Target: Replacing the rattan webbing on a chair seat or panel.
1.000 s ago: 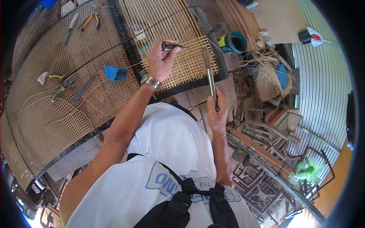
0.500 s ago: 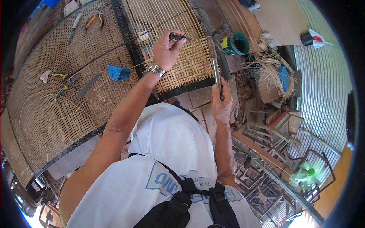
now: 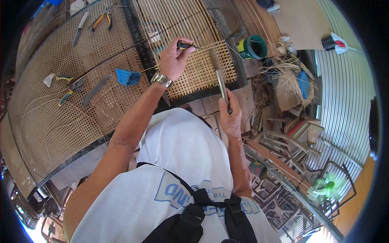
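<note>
My left hand (image 3: 173, 60) is closed round a screwdriver (image 3: 184, 45) with a short black-and-yellow handle, its thin tip pointing right over the woven cane panel (image 3: 190, 75). The panel is an open lattice near me; beyond it, bare strands run away lengthwise. My right hand (image 3: 231, 115) grips a long tool (image 3: 221, 83) with a silver shaft, a dark butt and a rough brown head. That head hangs over the right part of the weave, close to the screwdriver's tip; whether it touches the cane I cannot tell.
On the large cane sheet (image 3: 52, 109) at left lie a blue sponge-like block (image 3: 128, 77), a curved blade (image 3: 96, 90), cutters (image 3: 73, 89), pliers (image 3: 102, 20) and a knife (image 3: 80, 28). A green bucket (image 3: 253, 46) and a heap of cane strips (image 3: 283, 77) stand at right.
My right hand has moved slightly left and nearer me, swinging the brown-headed tool left toward the screwdriver. The left hand has shifted slightly left and nearer me with the screwdriver.
</note>
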{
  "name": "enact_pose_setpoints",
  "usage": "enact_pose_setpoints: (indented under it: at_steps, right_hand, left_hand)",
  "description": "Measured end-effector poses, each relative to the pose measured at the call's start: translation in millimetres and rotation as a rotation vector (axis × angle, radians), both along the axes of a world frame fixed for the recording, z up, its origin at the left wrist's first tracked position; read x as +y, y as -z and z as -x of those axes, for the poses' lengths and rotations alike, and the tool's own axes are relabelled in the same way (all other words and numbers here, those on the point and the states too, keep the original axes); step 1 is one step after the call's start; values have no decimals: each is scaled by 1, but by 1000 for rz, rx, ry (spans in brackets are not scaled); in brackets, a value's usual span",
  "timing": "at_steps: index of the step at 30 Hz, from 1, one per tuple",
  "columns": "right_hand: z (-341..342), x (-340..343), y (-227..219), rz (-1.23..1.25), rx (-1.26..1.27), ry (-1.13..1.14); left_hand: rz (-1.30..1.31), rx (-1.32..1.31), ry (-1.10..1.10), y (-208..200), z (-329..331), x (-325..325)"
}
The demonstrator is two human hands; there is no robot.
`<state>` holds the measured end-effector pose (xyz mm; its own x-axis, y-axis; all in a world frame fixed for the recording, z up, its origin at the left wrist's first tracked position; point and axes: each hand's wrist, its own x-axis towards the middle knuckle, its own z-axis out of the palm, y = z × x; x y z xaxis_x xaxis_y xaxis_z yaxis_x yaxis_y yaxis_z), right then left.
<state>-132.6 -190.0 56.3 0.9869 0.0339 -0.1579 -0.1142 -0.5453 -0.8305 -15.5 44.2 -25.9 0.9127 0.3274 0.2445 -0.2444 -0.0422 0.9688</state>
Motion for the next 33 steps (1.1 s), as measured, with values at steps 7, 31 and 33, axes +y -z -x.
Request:
enact_pose_setpoints:
  at_steps: [7,31,33]
  right_hand:
    - [-14,15,28,-17,49,-188]
    - [-34,-20,-14,84,-147,81]
    - [-34,-16,-11,74,-78,101]
  left_hand:
    - [-125,58,12,3,-2,-11]
    - [-327,-2,7,-25,-13,-2]
    - [-383,20,46,-23,-12,-6]
